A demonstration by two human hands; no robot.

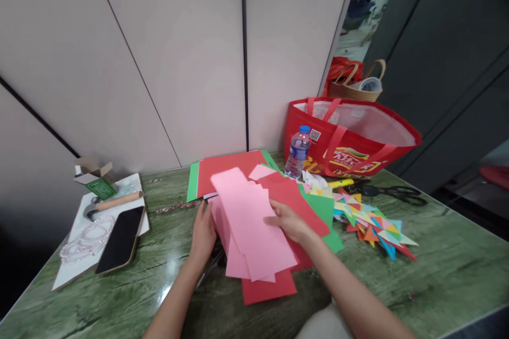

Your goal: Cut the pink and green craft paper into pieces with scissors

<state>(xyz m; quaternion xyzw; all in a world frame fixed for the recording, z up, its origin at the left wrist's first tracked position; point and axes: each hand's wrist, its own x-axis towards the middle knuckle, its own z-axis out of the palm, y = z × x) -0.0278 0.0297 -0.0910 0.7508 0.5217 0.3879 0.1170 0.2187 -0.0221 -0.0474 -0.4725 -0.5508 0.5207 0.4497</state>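
Several overlapping sheets of pink paper (258, 228) lie in the middle of the view, over red paper (270, 288). My right hand (289, 221) grips the pink paper at its right side, thumb on top and the other fingers partly hidden. At the left edge, my left hand (204, 230) is closed on the lower pink sheets, its fingertips partly hidden. Under my left hand, something dark with a metallic gleam shows only in part. Green paper (321, 209) sticks out beside the red to the right of my hands.
Behind lies a stack of red and green sheets (230, 167). To the right are colourful paper scraps (369, 222), black scissors (392, 192), a water bottle (298, 152) and a red bag (353, 137). Left are a phone (121, 239), a hammer (119, 201) and a small box (99, 183).
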